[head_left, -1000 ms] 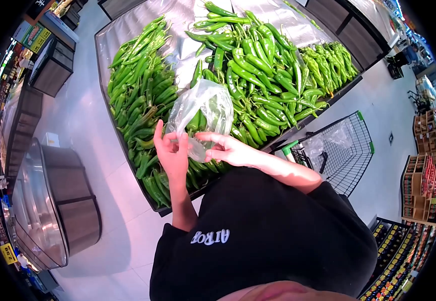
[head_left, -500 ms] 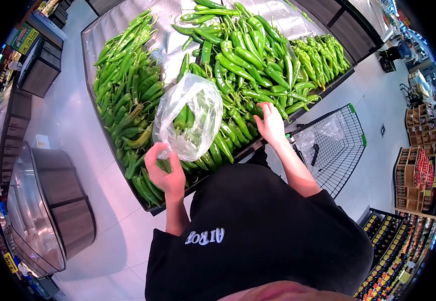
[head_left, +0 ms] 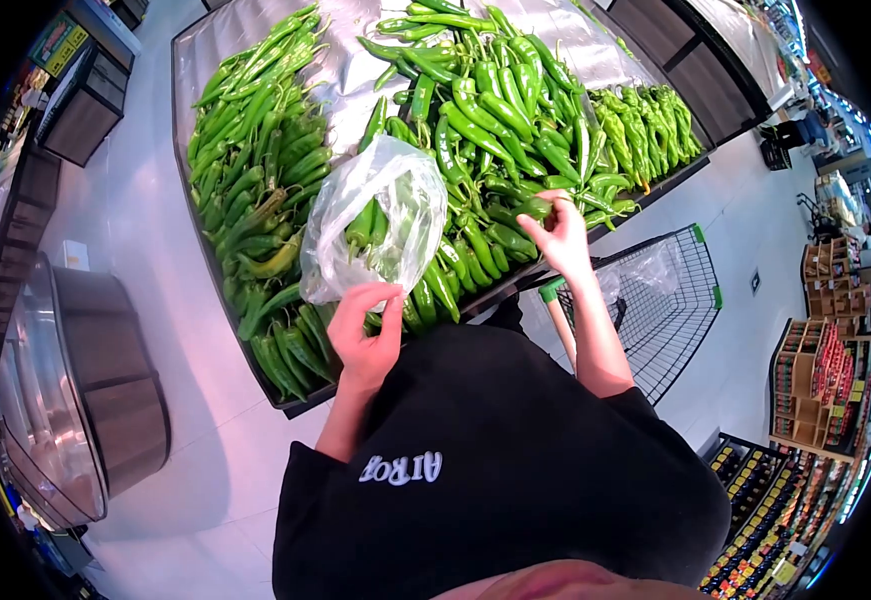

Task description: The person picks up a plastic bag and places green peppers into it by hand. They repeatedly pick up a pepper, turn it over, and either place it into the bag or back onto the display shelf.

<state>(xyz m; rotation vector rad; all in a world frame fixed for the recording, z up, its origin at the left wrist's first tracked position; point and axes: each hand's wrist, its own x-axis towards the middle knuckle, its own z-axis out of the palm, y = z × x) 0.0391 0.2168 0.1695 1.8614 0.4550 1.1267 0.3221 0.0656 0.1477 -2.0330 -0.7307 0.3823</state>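
Left hand (head_left: 365, 328) is pinching the near edge of the clear bag (head_left: 325, 245), which is resting on the pepper pile (head_left: 290, 245), mouth facing up, long axis running near-left to far-right. Right hand (head_left: 543, 215) is grasping a green pepper (head_left: 533, 209) right of the bag, its long axis running roughly sideways; can't tell which way its stem is pointing

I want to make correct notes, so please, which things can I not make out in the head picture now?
Head view:
- Pepper count in the plastic bag: hidden by folds and glare.
- Left hand: its fingers cover any grip on the bag.
- Right hand: its fingers hide whether a pepper is gripped.
- Shopping cart: partly behind the right arm.
- Upper-left sign: print too small.
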